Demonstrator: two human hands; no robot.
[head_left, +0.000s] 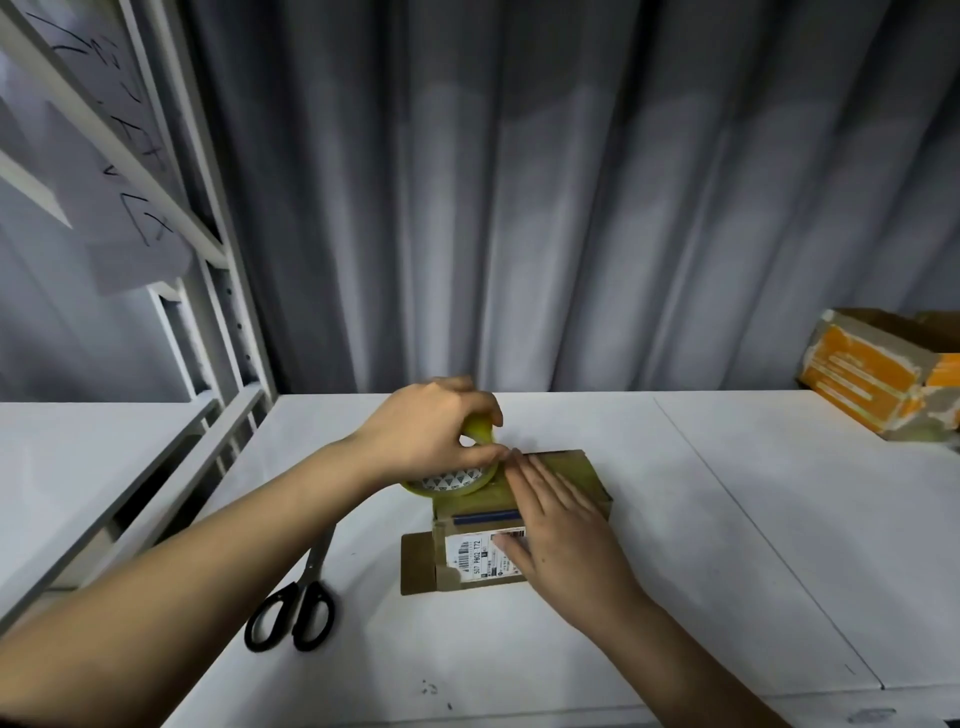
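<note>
Now the left hand (431, 426) grips a glossy, yellowish tape roll (457, 480) at the far left edge of the brown cardboard box (587, 475), centre frame on the white table (727, 519), while the right hand (561, 540) lies flat on the box top, fingers straight. The white label (475, 558) reads "S07 P602 T72", its finer print blurred and partly under the palm. Black-handled scissors (291, 613) lie at lower left.
</note>
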